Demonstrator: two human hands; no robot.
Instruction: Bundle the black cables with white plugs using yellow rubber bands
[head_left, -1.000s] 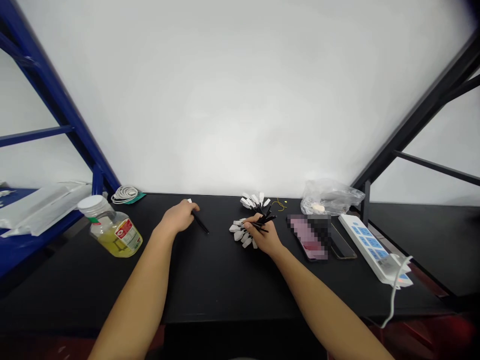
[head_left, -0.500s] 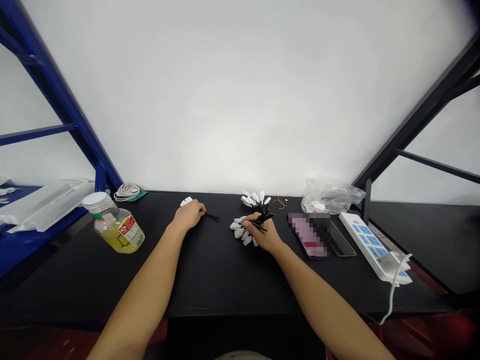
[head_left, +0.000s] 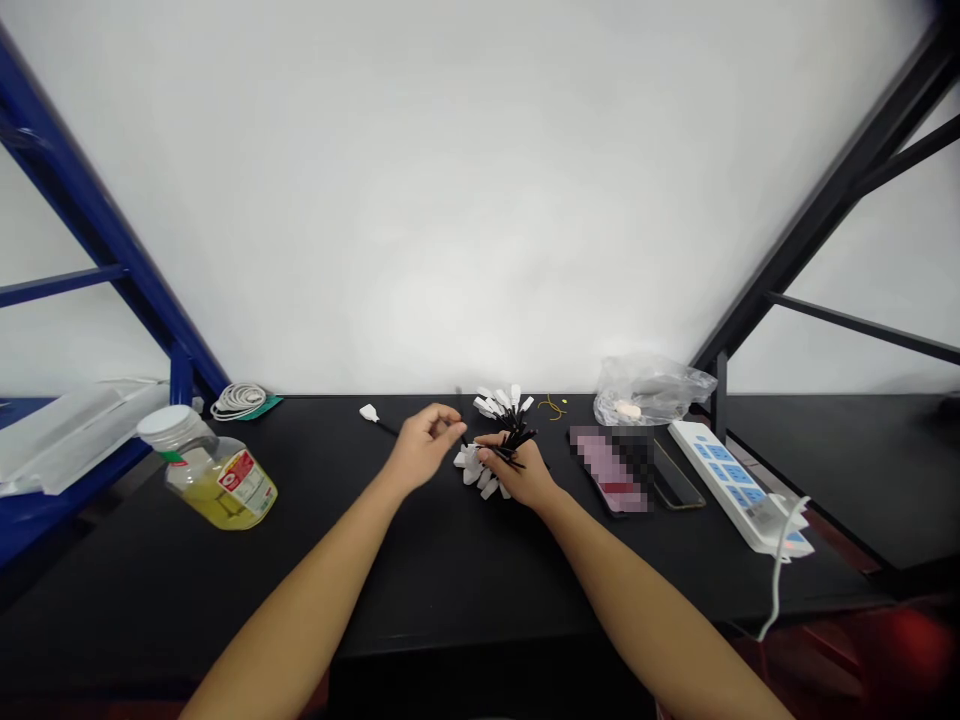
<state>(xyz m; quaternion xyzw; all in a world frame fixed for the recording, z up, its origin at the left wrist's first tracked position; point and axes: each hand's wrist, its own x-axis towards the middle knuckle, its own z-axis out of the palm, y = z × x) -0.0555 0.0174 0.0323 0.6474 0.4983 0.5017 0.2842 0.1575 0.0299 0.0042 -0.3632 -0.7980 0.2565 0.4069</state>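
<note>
White-headed black sticks (head_left: pixel 471 468) are bunching in our right hand (head_left: pixel 521 472), whose fingers are clamping the stems together near the middle of the black bench (head_left: pixel 450 580), with the heads fanning out to the left of the grip. Our left hand (head_left: pixel 424 450) is hovering just beside that bunch with its thumb and fingers held apart; it looks empty, though we cannot tell whether its fingertips are touching a stem. One loose stick (head_left: pixel 371 414) is lying near the far edge, left of both hands, and a second bunch (head_left: pixel 502 405) is resting at the far edge, just behind the right hand. We are judging the step in hand to be handling these sticks as a bunch, and the next move seems to call for the left fingers closing on a stem. Around us, a lidded jar of yellow liquid (head_left: pixel 217 485) is standing toward the left end, a coiled white cable (head_left: pixel 238 402) is lying behind it, and a clear plastic bag (head_left: pixel 649 395), a pixelated phone (head_left: pixel 611 470) and a white power strip (head_left: pixel 731 485) are lying toward the right end.
</note>
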